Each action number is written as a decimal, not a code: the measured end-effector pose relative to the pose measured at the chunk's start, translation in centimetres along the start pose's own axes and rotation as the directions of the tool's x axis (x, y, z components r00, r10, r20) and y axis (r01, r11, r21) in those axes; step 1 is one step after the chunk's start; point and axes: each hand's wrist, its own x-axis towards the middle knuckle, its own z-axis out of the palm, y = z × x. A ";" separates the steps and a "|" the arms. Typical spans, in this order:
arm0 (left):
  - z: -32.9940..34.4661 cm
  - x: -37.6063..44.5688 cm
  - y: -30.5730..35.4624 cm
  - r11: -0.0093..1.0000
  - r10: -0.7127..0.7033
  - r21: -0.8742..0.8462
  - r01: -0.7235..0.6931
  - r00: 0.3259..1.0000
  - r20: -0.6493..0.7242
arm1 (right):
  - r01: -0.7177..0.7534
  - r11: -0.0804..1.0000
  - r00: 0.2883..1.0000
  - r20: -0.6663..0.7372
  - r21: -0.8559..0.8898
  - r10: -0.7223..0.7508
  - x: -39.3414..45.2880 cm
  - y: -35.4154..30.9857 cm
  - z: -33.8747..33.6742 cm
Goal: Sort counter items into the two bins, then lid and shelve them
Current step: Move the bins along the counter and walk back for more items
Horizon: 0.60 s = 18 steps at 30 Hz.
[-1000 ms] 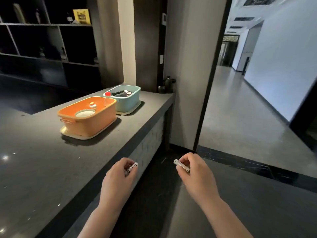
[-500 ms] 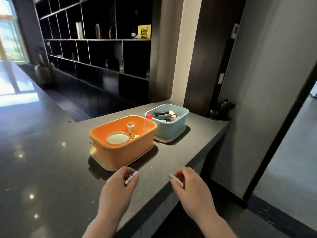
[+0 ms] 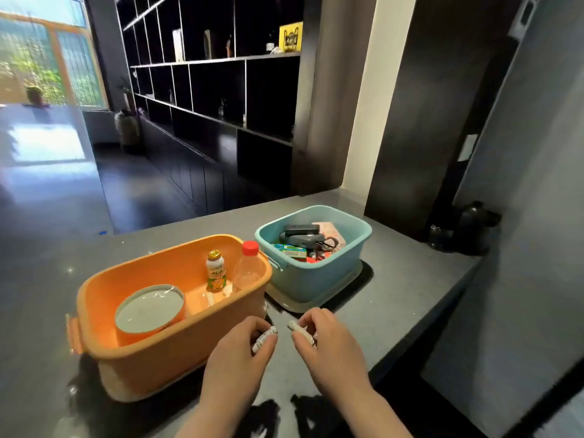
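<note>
Both hands hold something small. Left hand (image 3: pixel 235 358) curls its fingers around a short white stick with dark marks (image 3: pixel 264 338). Right hand (image 3: pixel 331 346) pinches a plain white stick (image 3: pixel 301 331) in its curled fingers. I cannot tell what the sticks are. The two hands sit side by side at about 6 o'clock, close but not touching, over the near part of the gray counter (image 3: pixel 410 295).

An orange bin (image 3: pixel 177 343) sits at about 9 o'clock from the hands, just beside the left hand. It stands on a pale lid (image 3: pixel 120 392) that sticks out under it. Inside the orange bin is a round tub with a clear film top (image 3: pixel 150 311). A little drink bottle with a gold cap (image 3: pixel 216 270) stands up in the back of the bin. A clear bottle with a red cap (image 3: pixel 249 267) stands just to its right, against the bin's far corner.

A blue bin (image 3: pixel 316 279) sits at about 12 o'clock from the hands, just behind and to the right of the orange one. It also rests on a pale lid (image 3: pixel 303 305). It holds a heap of small things: a dark flat gadget (image 3: pixel 301 229), a gray gadget with a cord (image 3: pixel 308 240), a green and white box (image 3: pixel 290 250) and something red underneath.

At about 2 o'clock, a dark pot (image 3: pixel 474 229) stands in the far corner of the counter by the wall. Far off at 11 o'clock are dark shelves (image 3: pixel 215 90) with a yellow box (image 3: pixel 290 37) on top.
</note>
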 end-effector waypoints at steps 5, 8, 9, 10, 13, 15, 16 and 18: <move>6.3 7.7 5.3 0.998 0.056 -0.018 -0.057 0.995 -0.078 | 0.030 0.999 0.998 -0.048 0.030 -0.029 8.1 6.7 -5.1; 8.7 13.3 8.2 0.995 0.099 0.037 -0.094 0.972 -0.211 | 0.113 0.993 0.991 -0.080 0.039 -0.109 12.3 8.6 -8.3; 9.3 15.0 8.7 0.995 0.087 0.063 -0.074 0.968 -0.236 | 0.146 0.989 0.987 -0.080 0.040 -0.142 13.5 8.8 -8.9; 10.0 16.5 8.9 0.995 0.059 0.087 -0.039 0.968 -0.243 | 0.174 0.984 0.982 -0.079 0.042 -0.170 14.6 9.0 -9.4; 11.8 18.8 8.1 0.980 -0.044 0.186 0.077 0.984 -0.174 | 0.204 0.976 0.977 -0.070 0.069 -0.199 17.1 9.8 -9.5; 12.7 18.5 7.3 0.964 -0.073 0.242 0.112 0.983 -0.167 | 0.209 0.974 0.977 -0.060 0.090 -0.205 17.9 10.6 -9.0; 12.8 18.3 7.1 0.964 -0.062 0.242 0.108 0.980 -0.186 | 0.213 0.972 0.977 -0.055 0.099 -0.208 18.2 11.0 -8.7; 12.8 17.6 7.0 0.976 -0.039 0.201 0.085 0.975 -0.221 | 0.218 0.968 0.976 -0.042 0.126 -0.214 18.7 11.4 -8.0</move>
